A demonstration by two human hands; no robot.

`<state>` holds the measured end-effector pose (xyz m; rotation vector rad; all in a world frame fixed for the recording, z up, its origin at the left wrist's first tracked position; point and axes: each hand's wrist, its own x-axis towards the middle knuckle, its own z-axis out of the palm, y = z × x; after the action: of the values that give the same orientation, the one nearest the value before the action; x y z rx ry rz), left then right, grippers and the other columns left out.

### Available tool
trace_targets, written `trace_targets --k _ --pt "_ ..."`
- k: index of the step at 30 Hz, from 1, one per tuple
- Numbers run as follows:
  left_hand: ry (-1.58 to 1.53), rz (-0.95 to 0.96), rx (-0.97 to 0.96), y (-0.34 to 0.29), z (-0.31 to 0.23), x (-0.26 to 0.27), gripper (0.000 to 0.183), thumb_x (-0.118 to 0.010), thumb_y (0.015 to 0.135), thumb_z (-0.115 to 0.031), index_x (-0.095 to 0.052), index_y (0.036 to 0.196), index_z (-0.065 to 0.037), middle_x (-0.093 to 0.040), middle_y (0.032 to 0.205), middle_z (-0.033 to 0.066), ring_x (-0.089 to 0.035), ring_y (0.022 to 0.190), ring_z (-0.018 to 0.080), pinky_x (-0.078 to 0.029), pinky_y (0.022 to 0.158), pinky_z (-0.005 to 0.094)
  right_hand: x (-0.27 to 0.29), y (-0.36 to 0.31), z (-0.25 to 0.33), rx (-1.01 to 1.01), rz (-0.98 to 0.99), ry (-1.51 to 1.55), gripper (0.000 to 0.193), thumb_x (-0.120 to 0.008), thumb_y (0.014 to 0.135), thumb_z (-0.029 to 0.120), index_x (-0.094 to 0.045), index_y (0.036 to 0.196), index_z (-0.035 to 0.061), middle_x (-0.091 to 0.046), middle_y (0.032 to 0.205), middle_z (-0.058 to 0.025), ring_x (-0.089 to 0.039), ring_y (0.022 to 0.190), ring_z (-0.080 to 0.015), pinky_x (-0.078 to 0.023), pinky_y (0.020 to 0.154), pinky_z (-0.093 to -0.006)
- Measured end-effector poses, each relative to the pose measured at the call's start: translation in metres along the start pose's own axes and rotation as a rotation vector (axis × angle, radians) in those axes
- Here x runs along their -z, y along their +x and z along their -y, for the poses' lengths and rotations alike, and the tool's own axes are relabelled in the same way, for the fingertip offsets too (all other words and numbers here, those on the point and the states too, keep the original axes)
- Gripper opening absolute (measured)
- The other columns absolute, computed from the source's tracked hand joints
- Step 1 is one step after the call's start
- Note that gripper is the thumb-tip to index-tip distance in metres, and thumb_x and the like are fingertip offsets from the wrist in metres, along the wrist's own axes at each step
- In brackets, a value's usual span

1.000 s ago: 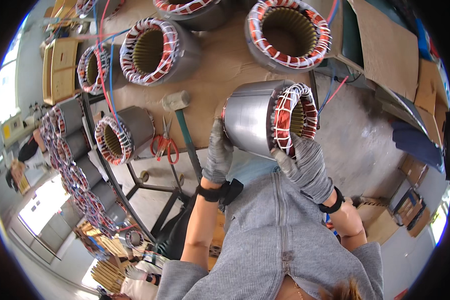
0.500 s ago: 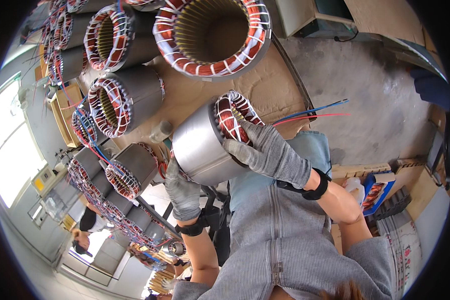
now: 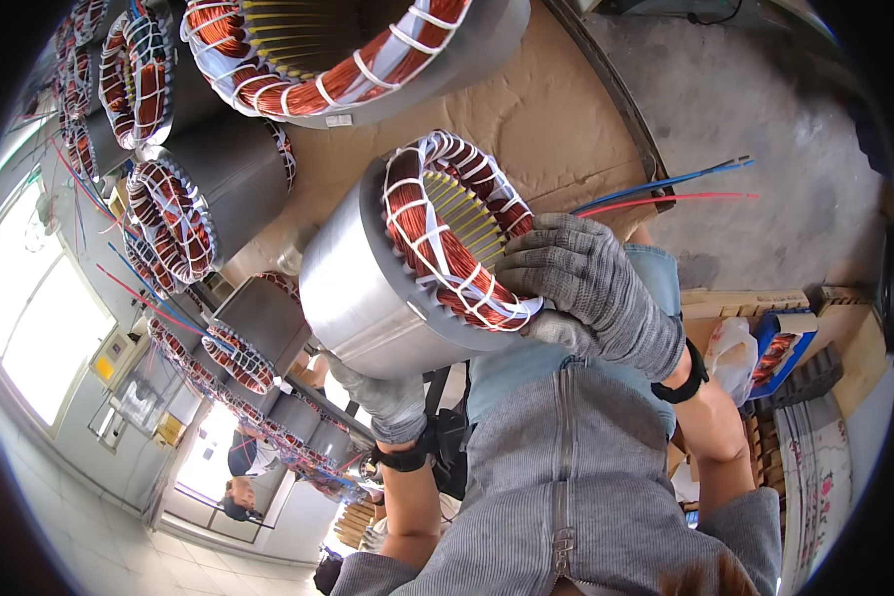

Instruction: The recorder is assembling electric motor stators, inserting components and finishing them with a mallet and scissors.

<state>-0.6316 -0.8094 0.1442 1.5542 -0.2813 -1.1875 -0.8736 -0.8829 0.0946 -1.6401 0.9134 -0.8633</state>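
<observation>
Between my two grey-gloved hands is a motor stator [image 3: 353, 288], a silver metal cylinder, tilted so its bore opens up and to the right. White lacing binds the copper winding [image 3: 417, 223] around its end. My right hand [image 3: 596, 283] grips the winding's right rim, fingers curled over the edge toward the bore. Blue and red lead wires [image 3: 666, 186] stick out to the right past that hand. My left hand [image 3: 377, 397] is closed against the stator's lower left side; its fingertips are partly hidden by the cylinder.
A larger stator [image 3: 407, 74] stands just beyond on the brown-covered table [image 3: 566, 124]. Several more stators [image 3: 174, 219] with loose wires line the left side. The table's dark edge [image 3: 616, 89] runs along the right. A person [image 3: 248, 467] is in the background at lower left.
The stator has come up and slightly left in view, its bore now turned more toward me. My right hand has shifted right along the winding rim. The camera view has also moved.
</observation>
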Motion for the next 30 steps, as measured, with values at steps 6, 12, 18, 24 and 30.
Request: trace_targets --k 6,12,18,24,30 --pt "-0.178 -0.011 0.202 0.018 -0.033 -0.02 0.05 -0.042 0.088 -0.044 -0.041 0.124 -0.009 -0.048 0.121 0.009 -0.046 0.111 0.0242 -0.036 0.096 0.0411 -0.009 0.006 0.016 -0.124 -0.06 0.026 0.036 -0.062 0.071 0.034 -0.058 0.096 0.0086 -0.056 0.093 -0.0084 -0.052 0.097 -0.0275 -0.036 0.088 -0.0415" --pt "-0.12 0.142 0.01 -0.001 -0.011 -0.003 0.053 -0.045 0.088 -0.042 -0.035 0.127 -0.008 -0.044 0.123 0.0073 -0.043 0.114 0.0199 -0.034 0.098 0.0384 -0.02 0.006 -0.002 -0.096 -0.041 0.106 0.038 -0.064 0.069 0.035 -0.058 0.095 0.0076 -0.055 0.091 -0.0104 -0.051 0.097 -0.0298 -0.037 0.088 -0.0404" --pt "0.721 -0.043 -0.226 -0.005 -0.017 -0.011 0.041 -0.04 0.092 -0.028 -0.034 0.127 -0.009 -0.041 0.127 0.0084 -0.043 0.114 0.0206 -0.036 0.097 0.0395 -0.011 0.018 0.024 -0.173 -0.036 0.015 0.042 -0.064 0.068 0.038 -0.057 0.094 0.005 -0.055 0.091 -0.0109 -0.052 0.094 -0.0286 -0.04 0.083 -0.0402" --pt "0.014 -0.205 -0.039 0.0 -0.008 -0.018 0.055 -0.053 0.083 -0.03 -0.032 0.129 -0.008 -0.038 0.128 0.0129 -0.043 0.114 0.0258 -0.036 0.097 0.043 -0.006 0.014 0.002 -0.107 0.005 -0.055 0.039 -0.059 0.069 0.03 -0.056 0.098 0.0037 -0.057 0.098 -0.0131 -0.054 0.096 -0.0294 -0.041 0.088 -0.0398" --pt "0.751 -0.303 -0.17 -0.015 0.001 -0.01 0.066 -0.047 0.082 -0.053 -0.031 0.129 -0.011 -0.036 0.129 0.0099 -0.038 0.117 0.0273 -0.034 0.096 0.048 -0.004 0.015 0.006 -0.064 -0.011 -0.007 0.034 -0.058 0.073 0.03 -0.057 0.096 0.0048 -0.057 0.094 -0.0132 -0.055 0.092 -0.0287 -0.043 0.084 -0.0391"
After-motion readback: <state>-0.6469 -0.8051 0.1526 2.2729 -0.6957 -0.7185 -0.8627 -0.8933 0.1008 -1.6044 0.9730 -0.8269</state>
